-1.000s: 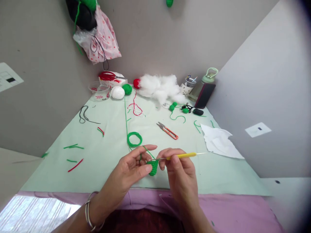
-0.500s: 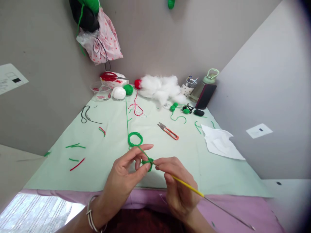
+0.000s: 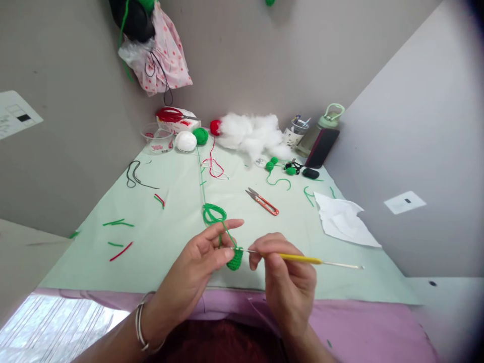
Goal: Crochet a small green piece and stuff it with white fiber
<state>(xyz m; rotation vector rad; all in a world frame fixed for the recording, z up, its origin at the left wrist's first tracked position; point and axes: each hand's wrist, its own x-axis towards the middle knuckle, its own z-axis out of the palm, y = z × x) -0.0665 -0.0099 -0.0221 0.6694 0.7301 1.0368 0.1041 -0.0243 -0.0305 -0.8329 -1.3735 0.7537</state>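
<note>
A small green crochet piece (image 3: 235, 260) is pinched between the thumb and fingers of my left hand (image 3: 202, 254), whose index finger stretches out above it. My right hand (image 3: 285, 275) grips a crochet hook (image 3: 302, 258) by its yellow handle. The hook's thin metal tip meets the upper edge of the piece; whether it passes through a stitch is too small to tell. Green yarn runs over my left fingers from a loose green coil (image 3: 214, 214) lying just beyond them, and a strand leads back to a green yarn ball (image 3: 200, 135).
Orange thread snips (image 3: 262, 201) lie beyond my hands. White stuffing (image 3: 251, 136), a white yarn ball (image 3: 185, 141), a clear tub (image 3: 157, 141) and a bottle (image 3: 315, 136) line the back. Crumpled white paper (image 3: 342, 219) is at the right, yarn scraps (image 3: 121, 251) at the left.
The crochet hook has swung from a downward slant to nearly level, and my right hand has turned with it. The crochet piece now shows more of its side, and the coil has shifted slightly.
</note>
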